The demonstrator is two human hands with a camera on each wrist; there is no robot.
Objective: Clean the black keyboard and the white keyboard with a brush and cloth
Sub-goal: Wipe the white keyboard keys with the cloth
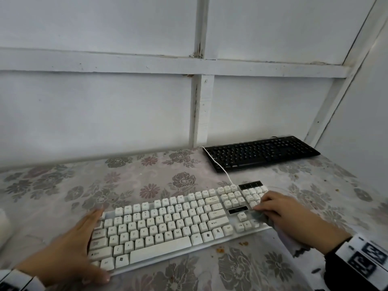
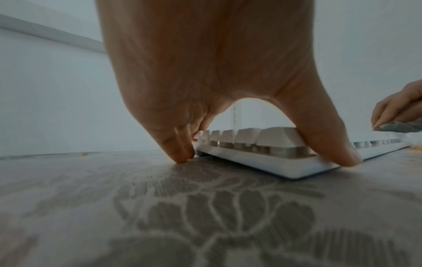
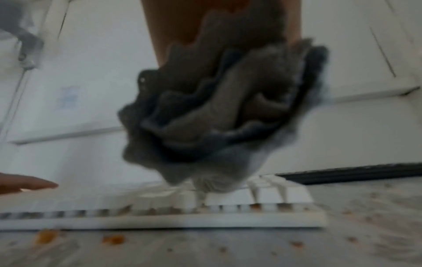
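White keyboard (image 1: 168,225) is lying slantwise on the near part of the flowered tablecloth (image 1: 63,185), and both hands are on it. Left hand (image 1: 69,246) is bracing the left end, fingers straight along the far-left edge and the thumb (image 2: 338,148) pressing the near front corner, nothing gripped. Over on the right, the right hand (image 1: 289,213) is curling its fingers around a bunched grey cloth (image 3: 217,112) and holding it down on the number-pad end of the keys; the right wrist view is blurring, but the cloth's lowest fold is touching the keycaps. A white cable (image 1: 220,166) is running from the white keyboard's back edge over the black keyboard (image 1: 260,152), which is sitting well apart at the far right against the white wall (image 1: 105,101). Orange-brown crumbs (image 3: 113,239) are dotting the tablecloth just in front of the white keyboard.
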